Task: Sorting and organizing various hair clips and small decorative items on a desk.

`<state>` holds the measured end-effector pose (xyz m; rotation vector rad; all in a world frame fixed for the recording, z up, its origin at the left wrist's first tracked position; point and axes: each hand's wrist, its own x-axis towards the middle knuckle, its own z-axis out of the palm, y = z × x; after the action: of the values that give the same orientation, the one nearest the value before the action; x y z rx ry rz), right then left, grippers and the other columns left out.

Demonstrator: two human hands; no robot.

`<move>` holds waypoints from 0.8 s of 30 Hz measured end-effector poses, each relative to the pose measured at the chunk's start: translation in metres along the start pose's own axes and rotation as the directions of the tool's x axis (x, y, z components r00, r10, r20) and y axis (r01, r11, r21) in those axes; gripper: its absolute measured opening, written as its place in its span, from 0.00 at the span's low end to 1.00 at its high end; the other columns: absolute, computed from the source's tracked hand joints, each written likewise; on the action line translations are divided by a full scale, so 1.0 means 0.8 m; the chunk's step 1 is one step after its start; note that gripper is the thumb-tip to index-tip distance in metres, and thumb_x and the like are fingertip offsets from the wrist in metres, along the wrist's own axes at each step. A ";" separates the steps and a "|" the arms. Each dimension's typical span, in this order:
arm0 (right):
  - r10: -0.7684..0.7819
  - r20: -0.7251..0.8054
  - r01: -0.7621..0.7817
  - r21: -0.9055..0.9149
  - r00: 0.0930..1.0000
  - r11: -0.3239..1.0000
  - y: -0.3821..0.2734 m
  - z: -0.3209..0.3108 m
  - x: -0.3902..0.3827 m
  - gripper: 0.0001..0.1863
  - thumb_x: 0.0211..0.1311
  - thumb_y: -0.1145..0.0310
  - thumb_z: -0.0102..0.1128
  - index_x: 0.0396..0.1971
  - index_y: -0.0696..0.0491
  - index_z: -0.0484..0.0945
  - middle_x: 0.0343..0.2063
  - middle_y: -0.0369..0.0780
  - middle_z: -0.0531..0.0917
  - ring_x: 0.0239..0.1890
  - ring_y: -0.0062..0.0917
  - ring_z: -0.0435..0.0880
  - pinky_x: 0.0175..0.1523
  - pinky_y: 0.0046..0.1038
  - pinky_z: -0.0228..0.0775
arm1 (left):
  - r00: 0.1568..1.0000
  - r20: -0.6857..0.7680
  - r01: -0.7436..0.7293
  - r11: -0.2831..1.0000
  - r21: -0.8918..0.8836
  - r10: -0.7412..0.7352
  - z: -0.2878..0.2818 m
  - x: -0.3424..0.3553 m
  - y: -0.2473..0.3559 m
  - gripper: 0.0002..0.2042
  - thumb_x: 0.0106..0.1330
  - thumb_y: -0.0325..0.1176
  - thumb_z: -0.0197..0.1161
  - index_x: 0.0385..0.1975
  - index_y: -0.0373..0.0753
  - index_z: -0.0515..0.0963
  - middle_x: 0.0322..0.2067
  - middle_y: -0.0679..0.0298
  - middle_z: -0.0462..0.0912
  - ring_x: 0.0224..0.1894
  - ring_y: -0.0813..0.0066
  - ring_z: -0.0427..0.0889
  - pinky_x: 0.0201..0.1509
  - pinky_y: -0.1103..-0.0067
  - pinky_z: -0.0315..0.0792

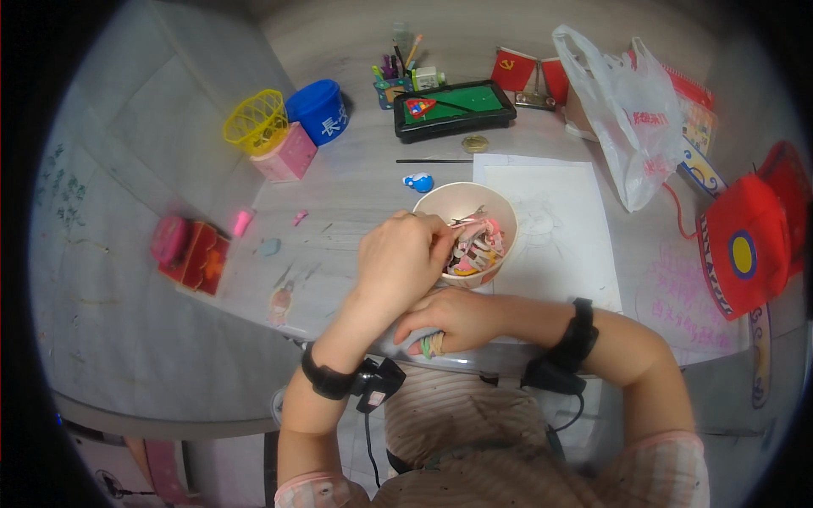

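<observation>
A white paper bowl (426,201) stands on the table in front of me, partly filled with a jumble of pink, white, yellow and dark scraps (476,250). Over its left side reaches my left hand (401,256), thumb and fingers pinched together at the scraps. A thin pale strip shows by the fingertips, but what they grip I cannot make out. Closer to me, at the table's front edge, my right hand (457,318) lies below the bowl with its fingers curled. Small green and tan bands (432,344) show at those fingers.
Drawing paper (576,245) lies right of the bowl. Behind stand a toy pool table (457,110), a pen holder (391,91) and a white plastic bag (631,118). A blue bucket (318,112) and yellow basket (254,121) are far left; a red fabric item (745,245) is right.
</observation>
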<state>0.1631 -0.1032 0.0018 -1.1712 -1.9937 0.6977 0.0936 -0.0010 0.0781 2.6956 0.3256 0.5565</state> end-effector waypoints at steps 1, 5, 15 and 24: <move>-0.046 -0.029 0.045 -0.010 0.999 0.999 0.003 0.002 0.000 0.13 0.54 0.65 0.58 0.38 0.53 0.76 0.35 0.41 0.79 0.41 0.35 0.77 0.43 0.32 0.68 | 0.989 -0.131 -0.057 0.997 0.043 0.062 0.001 -0.004 -0.001 0.04 0.52 0.31 0.63 0.25 0.40 0.80 0.24 0.62 0.81 0.29 0.64 0.78 0.32 0.72 0.71; 0.039 -0.081 -0.033 0.080 0.996 0.996 0.000 0.002 -0.001 0.12 0.55 0.63 0.59 0.37 0.52 0.78 0.31 0.40 0.80 0.36 0.26 0.79 0.40 0.27 0.69 | 0.973 -0.183 0.038 0.879 -0.475 -0.141 -0.032 -0.037 0.005 0.05 0.57 0.29 0.61 0.29 0.34 0.78 0.24 0.63 0.81 0.29 0.79 0.77 0.31 0.82 0.69; 0.221 -0.080 -0.131 0.596 0.972 0.792 -0.003 -0.001 0.002 0.09 0.53 0.80 0.56 0.36 0.58 0.72 0.33 0.34 0.77 0.38 0.18 0.76 0.47 0.21 0.66 | 0.913 0.229 0.384 0.521 -0.762 -0.338 -0.049 -0.133 -0.042 0.06 0.63 0.28 0.57 0.32 0.31 0.77 0.26 0.68 0.79 0.29 0.88 0.74 0.35 0.89 0.68; 0.285 0.040 -0.251 0.605 0.958 0.756 -0.017 -0.009 0.003 0.06 0.58 0.74 0.56 0.35 0.57 0.73 0.32 0.34 0.79 0.38 0.15 0.76 0.49 0.21 0.66 | 0.949 0.003 0.233 0.699 -0.676 -0.314 -0.027 -0.136 -0.039 0.05 0.62 0.28 0.58 0.32 0.33 0.78 0.26 0.69 0.80 0.29 0.88 0.72 0.33 0.89 0.65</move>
<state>0.1616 -0.1065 0.0169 -1.0563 -1.3837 1.3229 -0.0179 0.0021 0.0477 1.8715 0.4482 0.5941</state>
